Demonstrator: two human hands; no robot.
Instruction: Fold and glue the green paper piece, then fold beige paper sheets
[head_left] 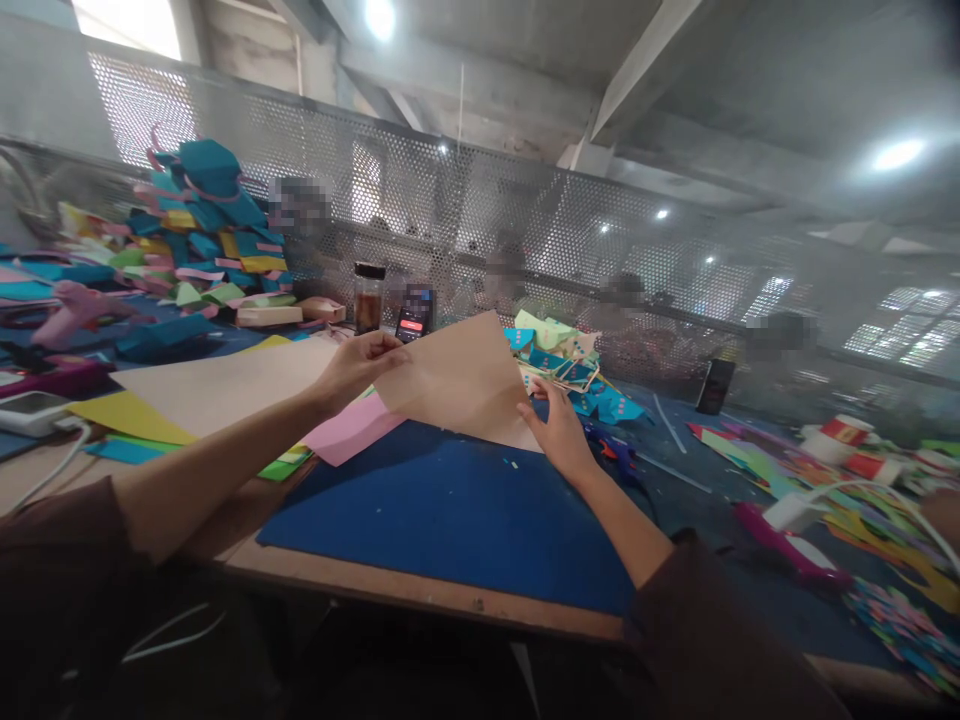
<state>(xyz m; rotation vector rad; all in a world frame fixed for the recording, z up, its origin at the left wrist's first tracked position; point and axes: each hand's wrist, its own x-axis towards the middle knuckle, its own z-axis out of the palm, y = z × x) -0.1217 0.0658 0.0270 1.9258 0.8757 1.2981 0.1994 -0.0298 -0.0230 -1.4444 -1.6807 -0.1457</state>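
A sheet of tan paper [457, 375] is held up at a tilt above the blue mat [442, 510]. My left hand [367, 362] pinches its upper left corner between thumb and fingers. At the right edge, my right hand [555, 430] has its thumb against the paper with the fingers curled, gripping the lower right side. Under the left forearm lie a large pale sheet [232, 385], a pink sheet [356, 428] and a yellow sheet [135, 415]. Just behind my right hand is a pile of blue and green paper pieces [555, 350].
A jar with a dark lid [369, 300] and a phone [415, 312] stand behind the sheet. Blue folded paper pieces [214, 190] are heaped at back left, near a pink glue gun [82, 315]. A power strip [791, 545] and paper scraps [907, 625] lie right.
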